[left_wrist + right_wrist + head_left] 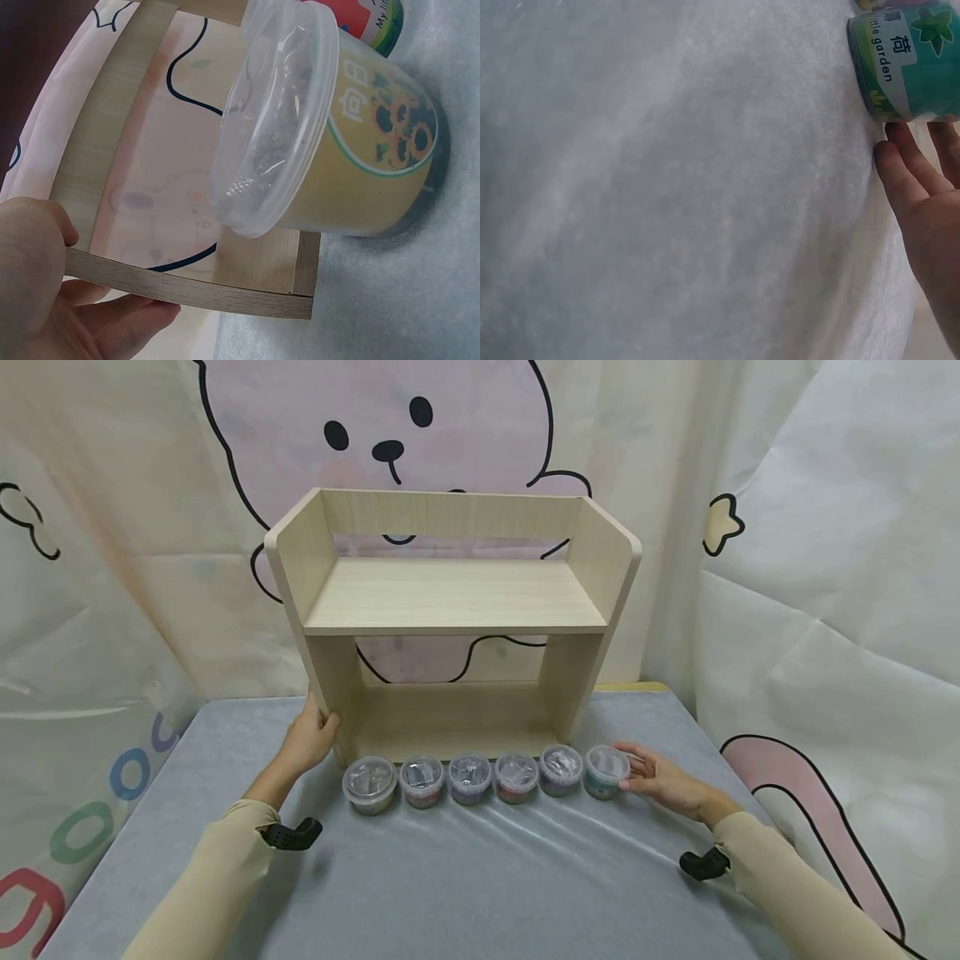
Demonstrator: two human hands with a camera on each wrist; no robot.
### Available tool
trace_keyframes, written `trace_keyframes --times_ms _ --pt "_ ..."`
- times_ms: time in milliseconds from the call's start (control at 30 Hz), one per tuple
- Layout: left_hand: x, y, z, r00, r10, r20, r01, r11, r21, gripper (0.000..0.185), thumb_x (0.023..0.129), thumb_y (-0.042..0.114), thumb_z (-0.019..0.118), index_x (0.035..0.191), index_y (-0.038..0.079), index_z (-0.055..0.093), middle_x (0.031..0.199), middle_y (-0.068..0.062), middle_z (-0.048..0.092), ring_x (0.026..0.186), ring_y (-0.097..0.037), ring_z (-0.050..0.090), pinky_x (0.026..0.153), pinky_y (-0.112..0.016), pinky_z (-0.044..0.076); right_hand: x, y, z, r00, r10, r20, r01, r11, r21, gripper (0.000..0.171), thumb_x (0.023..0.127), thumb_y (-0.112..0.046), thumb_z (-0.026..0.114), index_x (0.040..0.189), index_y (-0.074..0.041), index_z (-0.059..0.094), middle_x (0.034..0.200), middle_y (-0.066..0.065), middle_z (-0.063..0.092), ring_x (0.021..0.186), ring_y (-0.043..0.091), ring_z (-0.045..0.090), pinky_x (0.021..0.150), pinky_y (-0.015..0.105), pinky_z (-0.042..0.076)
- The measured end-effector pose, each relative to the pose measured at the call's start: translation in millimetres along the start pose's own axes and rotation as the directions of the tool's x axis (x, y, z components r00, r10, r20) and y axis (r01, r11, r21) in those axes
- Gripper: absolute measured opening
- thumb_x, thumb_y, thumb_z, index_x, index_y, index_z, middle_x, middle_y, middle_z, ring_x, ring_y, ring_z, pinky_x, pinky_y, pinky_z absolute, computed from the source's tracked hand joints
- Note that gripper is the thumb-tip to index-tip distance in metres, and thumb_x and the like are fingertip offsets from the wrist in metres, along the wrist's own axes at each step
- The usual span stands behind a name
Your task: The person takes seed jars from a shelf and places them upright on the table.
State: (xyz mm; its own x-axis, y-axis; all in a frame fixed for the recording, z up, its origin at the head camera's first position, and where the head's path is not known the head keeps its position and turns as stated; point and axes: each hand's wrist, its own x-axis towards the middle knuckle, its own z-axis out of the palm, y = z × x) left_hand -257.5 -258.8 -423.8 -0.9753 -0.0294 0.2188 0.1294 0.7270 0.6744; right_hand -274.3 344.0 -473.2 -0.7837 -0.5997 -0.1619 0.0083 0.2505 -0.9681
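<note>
A pale wooden two-tier shelf (457,597) stands at the back of the table. My left hand (311,739) grips the edge of its left side panel, thumb on the inner face and fingers outside, as the left wrist view also shows. Several lidded plastic tubs run in a row before the shelf. At the left end is the largest, a yellow tub (360,150) with a sunflower label. My right hand (667,781) is at the right end, its extended fingers touching the side of a teal tub (922,64) with a leaf label.
A red-labelled tub (364,19) stands beside the yellow one. Grey-blue cloth covers the table (465,885). Printed curtains (825,568) hang behind and on both sides. Black wrist devices (292,835) sit on both sleeves.
</note>
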Motion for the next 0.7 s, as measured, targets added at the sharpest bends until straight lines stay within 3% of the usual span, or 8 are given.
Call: trace_keyframes --times_ms 367,700 --pt "0.4 -0.1 -0.8 1.0 -0.001 0.005 0.001 1.0 0.0 0.059 0.104 0.02 0.04 0.156 0.007 0.015 0.126 -0.039 0.058 0.113 -0.053 0.058 0.089 -0.064 0.045 -2.7 -2.2 0.2 1.0 0.002 0.02 -0.002 1.0 -0.003 0.068 0.099 0.001 0.057 0.156 -0.008 0.022 0.138 -0.017 0.056 0.125 -0.005 0.054 0.099 0.017 0.045" --pt "-0.4 -0.1 -1.3 1.0 0.013 0.003 -0.013 1.0 -0.018 0.061 0.104 0.02 0.04 0.158 0.009 0.013 0.116 -0.036 0.061 0.104 -0.047 0.061 0.084 -0.059 0.048 -3.8 -5.0 -4.0 0.999 0.028 0.035 -0.027 1.0 -0.012 0.066 0.101 -0.003 0.055 0.157 -0.008 0.021 0.138 -0.015 0.055 0.124 -0.004 0.055 0.1 0.018 0.046"
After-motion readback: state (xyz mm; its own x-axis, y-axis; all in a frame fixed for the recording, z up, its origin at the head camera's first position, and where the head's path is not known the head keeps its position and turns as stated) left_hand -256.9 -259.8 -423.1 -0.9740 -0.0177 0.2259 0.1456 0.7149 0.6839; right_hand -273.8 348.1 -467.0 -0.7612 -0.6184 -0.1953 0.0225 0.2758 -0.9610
